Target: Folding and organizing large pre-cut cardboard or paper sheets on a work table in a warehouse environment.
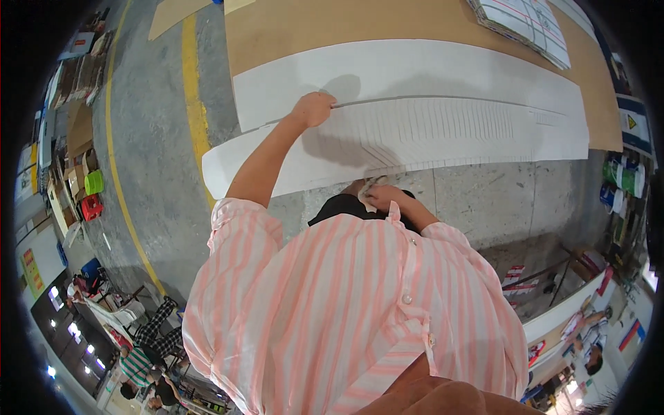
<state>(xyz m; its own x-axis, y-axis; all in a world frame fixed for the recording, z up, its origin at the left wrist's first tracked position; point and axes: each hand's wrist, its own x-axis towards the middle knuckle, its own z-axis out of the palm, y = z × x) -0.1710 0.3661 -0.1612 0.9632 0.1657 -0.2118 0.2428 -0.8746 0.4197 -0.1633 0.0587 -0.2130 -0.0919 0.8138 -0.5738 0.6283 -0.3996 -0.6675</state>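
Observation:
A long white cardboard sheet (429, 135) with many short slits lies in front of me. Its far edge overlaps a second white panel (415, 66) behind it. My left hand (315, 111) is closed at that far edge, gripping the slitted sheet near its left part. Close to my body, my right hand (389, 198) is closed by the near edge of the sheet. A pale, stringy bit shows at its fingers, too small to name. The far fingertips of my left hand are hidden.
Brown cardboard (290, 41) lies under the white panels. A tied stack of flat white cardboard (522, 28) sits at the far right. Yellow lines (192, 90) mark the grey floor at left. A green bin (94, 182) and a red crate (90, 207) stand further left; other people are behind me.

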